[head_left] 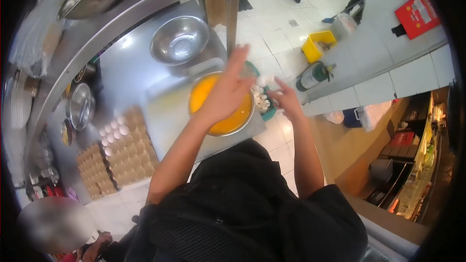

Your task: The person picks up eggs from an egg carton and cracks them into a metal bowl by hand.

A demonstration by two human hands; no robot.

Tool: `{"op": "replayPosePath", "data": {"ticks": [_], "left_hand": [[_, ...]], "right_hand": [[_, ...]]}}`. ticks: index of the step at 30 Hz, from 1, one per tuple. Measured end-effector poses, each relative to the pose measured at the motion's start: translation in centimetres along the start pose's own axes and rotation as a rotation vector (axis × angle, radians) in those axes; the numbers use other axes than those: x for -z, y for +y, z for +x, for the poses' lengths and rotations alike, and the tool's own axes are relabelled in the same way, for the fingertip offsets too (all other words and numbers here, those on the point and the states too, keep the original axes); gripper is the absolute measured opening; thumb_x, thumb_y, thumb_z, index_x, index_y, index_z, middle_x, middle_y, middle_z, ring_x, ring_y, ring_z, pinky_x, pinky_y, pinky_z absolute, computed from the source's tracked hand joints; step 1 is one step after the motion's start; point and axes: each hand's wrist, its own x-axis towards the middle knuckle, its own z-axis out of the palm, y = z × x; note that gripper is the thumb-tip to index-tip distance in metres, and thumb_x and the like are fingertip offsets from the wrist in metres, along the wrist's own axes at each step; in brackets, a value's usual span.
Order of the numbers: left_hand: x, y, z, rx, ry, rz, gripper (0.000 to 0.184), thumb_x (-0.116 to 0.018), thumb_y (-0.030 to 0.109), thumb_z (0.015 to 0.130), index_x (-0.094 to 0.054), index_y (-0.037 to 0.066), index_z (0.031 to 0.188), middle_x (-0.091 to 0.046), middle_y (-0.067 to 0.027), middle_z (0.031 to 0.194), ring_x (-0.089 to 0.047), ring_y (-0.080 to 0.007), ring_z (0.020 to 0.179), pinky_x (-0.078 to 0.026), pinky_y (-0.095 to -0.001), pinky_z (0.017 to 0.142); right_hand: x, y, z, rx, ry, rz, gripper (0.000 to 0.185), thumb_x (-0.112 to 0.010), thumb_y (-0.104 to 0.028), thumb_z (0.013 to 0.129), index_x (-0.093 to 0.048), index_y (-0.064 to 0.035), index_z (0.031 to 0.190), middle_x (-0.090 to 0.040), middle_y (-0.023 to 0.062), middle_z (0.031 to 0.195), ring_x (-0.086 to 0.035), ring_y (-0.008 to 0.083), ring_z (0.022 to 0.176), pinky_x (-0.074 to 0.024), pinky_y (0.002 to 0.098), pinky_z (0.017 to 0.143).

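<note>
My left hand is over a metal bowl of orange-yellow beaten egg; its fingers are stretched out and hold nothing. To the right of the bowl, my right hand has its fingers apart, blurred by motion. A white piece like an eggshell shows by its fingertips; whether they touch is unclear. Below, a green bin contains several eggshells. Left of the bowl, several white eggs sit at one end of a cardboard egg tray.
Another egg tray lies at left. A large metal bowl stands farther back on the steel counter. A post rises behind the egg bowl. A yellow bucket is on the floor. Other people are at lower left and top.
</note>
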Motion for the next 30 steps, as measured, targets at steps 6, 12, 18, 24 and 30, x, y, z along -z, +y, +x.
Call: {"op": "replayPosePath", "data": {"ticks": [6,12,18,24,30], "left_hand": [[5.2,-6.1,-5.5,0.31,0.305,-0.156,0.053,-0.058,0.018,0.102,-0.044,0.009,0.152,-0.059,-0.0146,0.137,-0.06,-0.0192,0.111,-0.049,-0.0336,0.095],[4.5,-7.3,-9.3,0.446,0.525,-0.176,0.041,-0.058,0.011,0.102,-0.054,0.003,0.142,-0.066,-0.0117,0.126,-0.064,-0.0183,0.111,-0.052,-0.0306,0.094],[3.6,-9.0,-10.4,0.404,0.455,-0.18,0.04,-0.058,0.012,0.102,-0.054,0.003,0.141,-0.067,-0.0113,0.117,-0.064,-0.0151,0.103,-0.052,-0.029,0.091],[2.6,-9.4,-10.5,0.354,0.498,-0.314,0.041,-0.062,0.008,0.098,-0.056,0.003,0.139,-0.064,-0.0094,0.118,-0.062,-0.0154,0.101,-0.051,-0.0309,0.09],[2.3,-3.7,-7.3,0.29,0.226,-0.297,0.051,-0.067,0.003,0.094,-0.054,0.005,0.144,-0.063,-0.0052,0.128,-0.061,-0.0122,0.1,-0.051,-0.0262,0.089]], "right_hand": [[4.1,8.8,-3.4,-0.349,0.254,0.066,0.058,-0.075,-0.012,0.089,-0.051,-0.0058,0.141,-0.065,0.0083,0.099,-0.062,0.0133,0.076,-0.051,0.027,0.061],[-4.2,-1.5,-8.2,0.348,0.056,-0.104,0.049,-0.071,-0.006,0.091,-0.051,-0.0069,0.136,-0.058,0.0176,0.128,-0.064,0.0269,0.108,-0.0562,0.0351,0.083],[-6.6,-4.4,-9.4,1.043,-0.24,-0.843,0.049,-0.067,-0.002,0.092,-0.052,-0.0098,0.138,-0.056,0.0232,0.13,-0.061,0.0374,0.113,-0.0539,0.042,0.089],[-8.0,-2.8,-7.9,0.528,-0.147,-0.362,0.042,-0.061,-0.014,0.102,-0.048,-0.0035,0.141,-0.059,0.0161,0.127,-0.063,0.0172,0.094,-0.0539,0.0294,0.073],[-12.6,-5.5,-5.8,-0.045,-0.275,0.3,0.031,-0.046,-0.034,0.11,-0.051,-0.0093,0.127,-0.068,0.008,0.091,-0.053,0.0069,0.06,-0.0413,0.0217,0.053]]}}
